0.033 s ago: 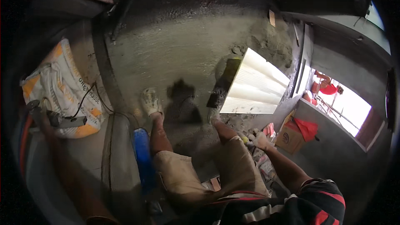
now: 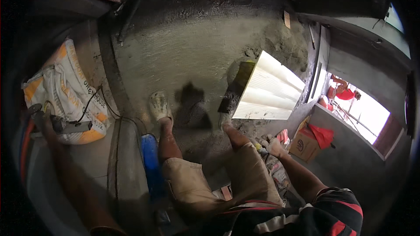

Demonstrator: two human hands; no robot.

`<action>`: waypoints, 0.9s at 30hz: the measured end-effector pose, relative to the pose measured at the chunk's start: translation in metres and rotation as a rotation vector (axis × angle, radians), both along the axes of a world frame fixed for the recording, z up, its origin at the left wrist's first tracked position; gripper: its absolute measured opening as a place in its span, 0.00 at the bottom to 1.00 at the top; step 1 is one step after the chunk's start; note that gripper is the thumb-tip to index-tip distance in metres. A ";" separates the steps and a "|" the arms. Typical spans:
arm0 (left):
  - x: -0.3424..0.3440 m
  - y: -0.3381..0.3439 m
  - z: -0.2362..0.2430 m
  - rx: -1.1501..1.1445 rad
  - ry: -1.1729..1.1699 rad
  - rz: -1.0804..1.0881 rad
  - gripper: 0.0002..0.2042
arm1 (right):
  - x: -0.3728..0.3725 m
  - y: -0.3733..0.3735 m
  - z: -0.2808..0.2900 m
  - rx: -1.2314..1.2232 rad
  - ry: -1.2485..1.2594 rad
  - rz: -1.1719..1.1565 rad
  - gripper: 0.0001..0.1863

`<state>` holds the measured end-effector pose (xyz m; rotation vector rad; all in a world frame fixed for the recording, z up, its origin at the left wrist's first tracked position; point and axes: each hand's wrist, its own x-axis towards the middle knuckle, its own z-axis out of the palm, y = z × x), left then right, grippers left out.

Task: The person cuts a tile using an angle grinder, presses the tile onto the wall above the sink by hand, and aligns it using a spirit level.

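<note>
1. Because the left hand [image 2: 47, 124] meets the dark tool [image 2: 78, 126] by the crumpled plastic sack [image 2: 61, 86], a hold clear of its round end seems wise; whether the fingers close around it, I cannot tell.
2. Thin cord [image 2: 91, 100] loops over the sack; keeping it slack should help.
3. The right hand [image 2: 275, 147] is near the cardboard carton [image 2: 304, 145], its grip unclear.
4. Careful footing suits the rough grey floor [image 2: 175, 52]; the white panel [image 2: 269, 92] is ribbed.

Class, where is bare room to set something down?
Grey floor beyond the feet, left of the white panel, though it looks damp; and the slab below the sack, right of the left forearm. Crowded: around the left hand and grey device; around the right hand and box.
</note>
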<state>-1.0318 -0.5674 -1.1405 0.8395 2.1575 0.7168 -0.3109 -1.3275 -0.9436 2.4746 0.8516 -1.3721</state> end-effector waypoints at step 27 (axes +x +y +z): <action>0.405 -0.260 0.223 0.160 -0.118 -0.169 0.43 | -0.162 0.429 0.044 0.471 0.831 -0.092 0.45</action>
